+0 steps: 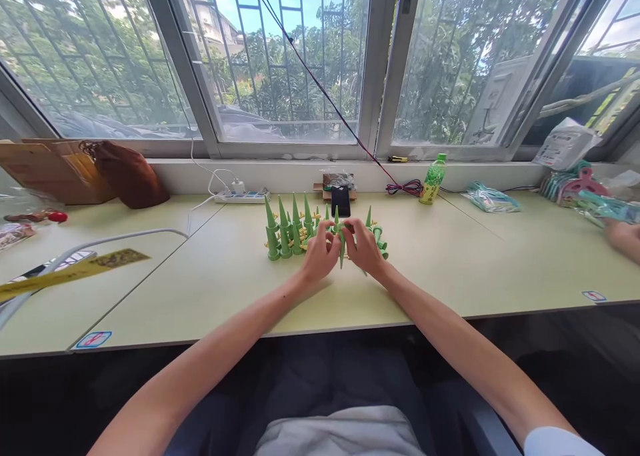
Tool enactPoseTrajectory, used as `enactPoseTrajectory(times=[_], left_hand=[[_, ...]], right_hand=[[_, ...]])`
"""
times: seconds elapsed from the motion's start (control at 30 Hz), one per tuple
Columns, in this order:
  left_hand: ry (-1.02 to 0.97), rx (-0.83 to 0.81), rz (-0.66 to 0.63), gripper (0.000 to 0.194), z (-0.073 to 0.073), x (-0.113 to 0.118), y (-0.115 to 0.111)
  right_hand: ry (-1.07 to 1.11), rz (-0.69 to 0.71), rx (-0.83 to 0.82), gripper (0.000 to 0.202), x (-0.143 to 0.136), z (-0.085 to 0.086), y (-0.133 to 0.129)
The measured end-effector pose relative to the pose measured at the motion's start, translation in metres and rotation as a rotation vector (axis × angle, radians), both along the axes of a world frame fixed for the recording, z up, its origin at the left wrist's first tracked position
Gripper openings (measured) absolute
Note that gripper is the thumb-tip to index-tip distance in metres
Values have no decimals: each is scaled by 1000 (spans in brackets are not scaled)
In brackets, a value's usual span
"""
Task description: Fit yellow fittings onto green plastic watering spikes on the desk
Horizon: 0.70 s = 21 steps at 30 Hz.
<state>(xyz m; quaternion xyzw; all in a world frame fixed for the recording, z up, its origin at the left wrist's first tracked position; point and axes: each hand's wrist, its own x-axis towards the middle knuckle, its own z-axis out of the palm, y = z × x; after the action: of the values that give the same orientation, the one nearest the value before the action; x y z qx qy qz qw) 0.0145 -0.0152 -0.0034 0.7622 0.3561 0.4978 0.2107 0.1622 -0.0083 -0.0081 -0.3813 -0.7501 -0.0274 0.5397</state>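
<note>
My left hand (pixel 320 253) and my right hand (pixel 365 248) meet over the middle of the table, fingers pinched together around a slim green pointed spike (pixel 342 248). Its tip points down between them, and the fingers hide part of it. To the left of my left hand stand several green cones (pixel 283 233) in rows, tips up, with small yellow pieces (pixel 303 233) among them. Beside my right hand, more green cone pieces (pixel 381 241) lie on their sides. One upright cone (pixel 369 216) rises just behind that hand.
At the back are a power strip (pixel 243 197), a black phone (pixel 341 201) against a small box, coiled cable (pixel 404 188) and a green bottle (pixel 433 179). Plastic packets (pixel 493 197) lie right. Another person's hand (pixel 623 238) shows at the right edge. A brown bag (pixel 130 175) sits left.
</note>
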Motion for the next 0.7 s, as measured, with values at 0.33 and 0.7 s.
enactPoseTrajectory(times=[0.33, 0.7], left_hand=[[76, -54, -77, 43, 3, -1, 1], [90, -20, -18, 33, 4, -1, 0]], right_hand=[[20, 91, -45, 18, 4, 1, -1], [97, 22, -154, 31, 15, 2, 1]])
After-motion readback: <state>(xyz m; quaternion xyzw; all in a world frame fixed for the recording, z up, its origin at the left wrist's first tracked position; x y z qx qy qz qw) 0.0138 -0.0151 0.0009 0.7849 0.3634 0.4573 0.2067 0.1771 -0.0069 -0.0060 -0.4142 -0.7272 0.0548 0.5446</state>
